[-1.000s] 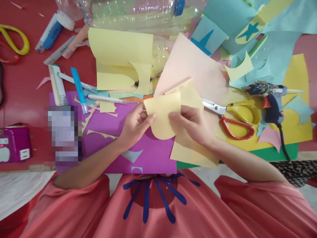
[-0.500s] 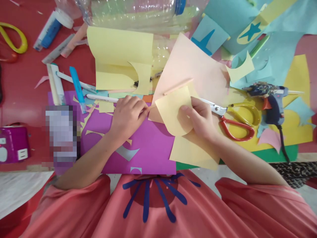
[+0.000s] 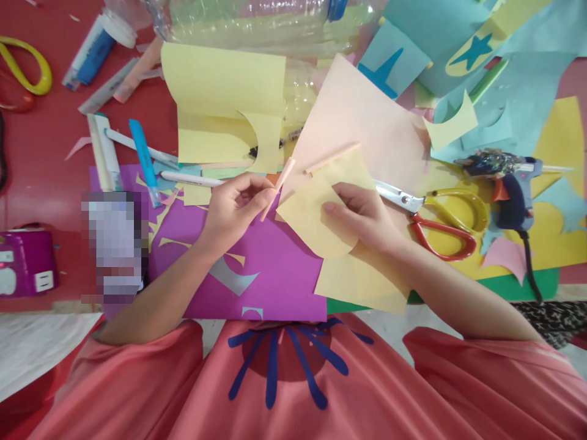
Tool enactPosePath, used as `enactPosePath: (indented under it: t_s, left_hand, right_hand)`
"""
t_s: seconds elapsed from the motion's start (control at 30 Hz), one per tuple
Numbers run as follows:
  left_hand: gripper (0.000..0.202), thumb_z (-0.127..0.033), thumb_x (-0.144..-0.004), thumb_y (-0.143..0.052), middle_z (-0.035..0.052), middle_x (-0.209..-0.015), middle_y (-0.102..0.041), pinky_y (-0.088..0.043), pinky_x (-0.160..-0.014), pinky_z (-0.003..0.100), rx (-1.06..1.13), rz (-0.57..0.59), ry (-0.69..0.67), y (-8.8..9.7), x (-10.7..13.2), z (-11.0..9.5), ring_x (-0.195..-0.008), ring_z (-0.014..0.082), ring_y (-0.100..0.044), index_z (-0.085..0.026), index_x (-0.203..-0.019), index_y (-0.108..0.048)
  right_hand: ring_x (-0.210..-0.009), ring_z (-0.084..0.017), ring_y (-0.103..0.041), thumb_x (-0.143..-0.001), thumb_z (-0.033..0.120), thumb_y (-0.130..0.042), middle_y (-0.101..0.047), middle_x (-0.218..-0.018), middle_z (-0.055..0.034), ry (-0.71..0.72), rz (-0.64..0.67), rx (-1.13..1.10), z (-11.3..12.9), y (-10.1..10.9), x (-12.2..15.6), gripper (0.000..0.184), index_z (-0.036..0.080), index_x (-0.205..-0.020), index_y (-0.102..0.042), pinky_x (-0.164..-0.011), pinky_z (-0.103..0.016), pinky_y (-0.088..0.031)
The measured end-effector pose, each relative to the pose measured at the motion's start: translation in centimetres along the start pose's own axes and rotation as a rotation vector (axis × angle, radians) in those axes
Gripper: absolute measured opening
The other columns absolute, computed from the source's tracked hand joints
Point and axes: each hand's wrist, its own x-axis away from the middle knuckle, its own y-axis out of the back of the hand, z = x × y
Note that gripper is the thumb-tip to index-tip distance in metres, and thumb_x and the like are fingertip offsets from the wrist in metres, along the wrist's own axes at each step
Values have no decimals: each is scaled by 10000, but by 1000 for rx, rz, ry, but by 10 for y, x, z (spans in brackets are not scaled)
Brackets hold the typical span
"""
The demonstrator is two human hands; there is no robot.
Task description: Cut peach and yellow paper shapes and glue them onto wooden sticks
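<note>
Between the thumb and fingers of my left hand (image 3: 241, 205) is a thin peach paper strip (image 3: 285, 176), tilted up to the right. My right hand (image 3: 362, 214) pinches a pale yellow paper piece (image 3: 312, 214) with a rounded lower edge. A second peach strip (image 3: 334, 157) lies just above that piece, near the large peach sheet (image 3: 353, 104). Beneath my left hand spreads a purple sheet (image 3: 284, 275). Scissors (image 3: 444, 220) with red and yellow handles lie right of my right hand, their blades partly hidden behind it.
A glue gun (image 3: 513, 189) rests at the right on yellow paper. Clear plastic bottles (image 3: 247, 24) lie at the back. Several markers (image 3: 143, 162) and a blurred-out object (image 3: 114, 244) are at the left. A curled yellow sheet (image 3: 224, 79) stands behind my left hand.
My left hand has lifted and turned, and the peach strip now shows upright in its fingers. The yellow piece in my right hand has shifted left and tilted.
</note>
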Motion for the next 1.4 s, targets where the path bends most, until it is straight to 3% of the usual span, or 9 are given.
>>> enactPosePath:
  t_s: [0.13,0.27,0.47,0.7,0.9,1.4]
  left_hand:
    - [148,-314,-792,-663,-51,-515,-533,-382,-432,216,68,65,64,-2,0,-1,-418,70,-482,-196,-720,-612]
    - [122,-285,-780,-658,-51,-515,-536,-398,-437,214,54,92,87,-3,2,-1,-427,73,-496,-191,-712,-620]
    - [117,-280,-783,-658,-46,-537,-552,-415,-452,206,26,109,74,-4,3,0,-446,73,-504,-187,-720,-625]
    - [135,-279,-773,-640,-50,-529,-540,-396,-452,206,-31,126,87,-4,3,-5,-439,66,-486,-183,-687,-600]
    - [131,-269,-775,-627,-54,-528,-529,-386,-459,208,-77,145,63,-4,4,-4,-451,68,-483,-184,-682,-595]
    - [131,-286,-777,-627,-42,-561,-567,-405,-513,210,-166,156,50,-4,6,-5,-519,83,-502,-181,-699,-620]
  right_hand:
    - [-518,-73,-362,-872,363,-564,-371,-589,44,-2,50,46,1,1,-1,299,198,-644,-463,-447,-230,-261]
    - [-529,-74,-384,-870,373,-561,-416,-607,32,4,80,52,1,1,-1,289,185,-659,-502,-444,-228,-270]
    - [-657,-107,-534,-858,288,-566,-618,-794,-30,54,100,46,0,2,0,183,144,-909,-667,-554,-238,-400]
    - [-635,-107,-536,-867,279,-564,-656,-813,-34,43,144,27,2,2,2,270,145,-1052,-708,-542,-238,-412]
    - [-636,-119,-530,-860,290,-602,-625,-731,-19,48,138,74,-1,1,2,265,158,-1061,-715,-533,-241,-402]
    - [-677,-132,-539,-879,303,-581,-633,-768,-29,92,141,168,-4,1,1,245,163,-1028,-717,-576,-254,-409]
